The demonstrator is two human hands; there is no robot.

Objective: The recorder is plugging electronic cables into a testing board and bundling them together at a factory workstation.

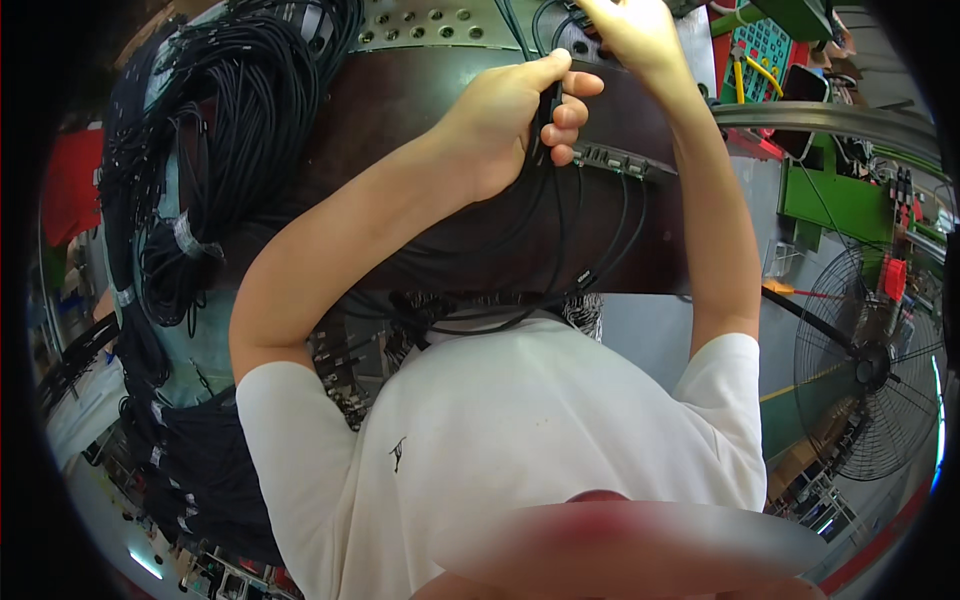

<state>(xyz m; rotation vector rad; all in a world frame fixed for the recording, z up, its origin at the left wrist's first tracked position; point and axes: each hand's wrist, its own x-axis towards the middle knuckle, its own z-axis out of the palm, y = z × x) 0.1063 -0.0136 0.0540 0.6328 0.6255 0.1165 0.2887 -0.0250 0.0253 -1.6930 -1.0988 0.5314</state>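
Note:
Several thin black cables (545, 175) run through my left hand (515, 115), whose fingers are curled around them with the thumb on top. My right hand (635, 35) is farther off at the upper edge, its fingertips partly cut off by the picture. It looks closed beside dark cable parts, but what it grips is hidden. Below the hands, a small metal fixture (625, 162) with slots lies on the dark brown tabletop (400, 110), and thin cables trail from it toward me. At the far side is a metal plate (425, 25) with rows of round holes.
Large bundles of black cable (250, 110) hang at the left, some tied with clear wrap (190, 238). On the right are yellow-handled pliers (740, 75), a dark phone-like slab (804, 105), a curved grey rail (830, 117) and a caged fan (870, 365).

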